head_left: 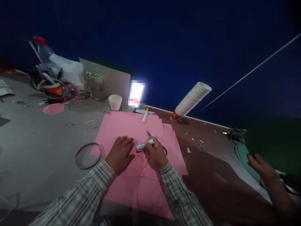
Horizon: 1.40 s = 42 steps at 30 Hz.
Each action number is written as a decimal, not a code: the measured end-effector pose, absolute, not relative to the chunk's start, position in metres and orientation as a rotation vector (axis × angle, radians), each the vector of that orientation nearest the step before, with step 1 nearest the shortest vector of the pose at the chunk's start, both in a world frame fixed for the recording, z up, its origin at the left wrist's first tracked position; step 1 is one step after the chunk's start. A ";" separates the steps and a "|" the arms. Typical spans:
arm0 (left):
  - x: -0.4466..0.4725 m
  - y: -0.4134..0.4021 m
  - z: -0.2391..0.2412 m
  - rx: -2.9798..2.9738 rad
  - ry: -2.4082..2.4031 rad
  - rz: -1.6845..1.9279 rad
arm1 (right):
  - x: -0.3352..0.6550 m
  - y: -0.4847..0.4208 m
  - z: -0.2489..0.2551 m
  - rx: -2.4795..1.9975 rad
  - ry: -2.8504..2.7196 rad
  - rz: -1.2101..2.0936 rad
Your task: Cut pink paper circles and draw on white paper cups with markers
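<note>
Grey-brown table (pixel 56 135), pale whitish tube (pixel 141 146)

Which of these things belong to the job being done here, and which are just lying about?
Likely in the job:
white tube, in the right hand
pink paper, beneath both hands
scissors, partly hidden by the right hand

Seemingly just lying about:
grey ring
white cup
cup stack
jar
</note>
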State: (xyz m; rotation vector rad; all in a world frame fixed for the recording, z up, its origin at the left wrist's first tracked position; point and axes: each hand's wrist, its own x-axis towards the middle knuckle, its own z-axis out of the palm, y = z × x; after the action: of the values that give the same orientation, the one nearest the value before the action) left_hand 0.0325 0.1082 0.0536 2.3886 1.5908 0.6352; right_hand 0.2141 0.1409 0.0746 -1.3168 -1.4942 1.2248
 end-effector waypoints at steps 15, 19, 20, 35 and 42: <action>0.032 0.108 0.054 2.388 1.581 0.649 | 0.213 0.141 0.077 -1.338 -1.512 1.170; 0.032 0.108 0.052 2.386 1.567 0.683 | 0.213 0.140 0.075 -1.288 -1.530 1.281; 0.032 0.108 0.051 2.382 1.570 0.689 | 0.214 0.141 0.073 -1.294 -1.486 1.304; 0.032 0.109 0.051 2.381 1.585 0.629 | 0.215 0.144 0.076 -1.336 -1.359 1.297; 0.031 0.109 0.050 2.389 1.565 0.664 | 0.216 0.141 0.076 -1.200 -1.200 1.476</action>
State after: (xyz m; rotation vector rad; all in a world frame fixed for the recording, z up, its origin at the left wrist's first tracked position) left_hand 0.0313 0.1093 0.0500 2.3892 1.5649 0.6642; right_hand 0.2162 0.1407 0.0761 -1.1998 -1.2005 1.4764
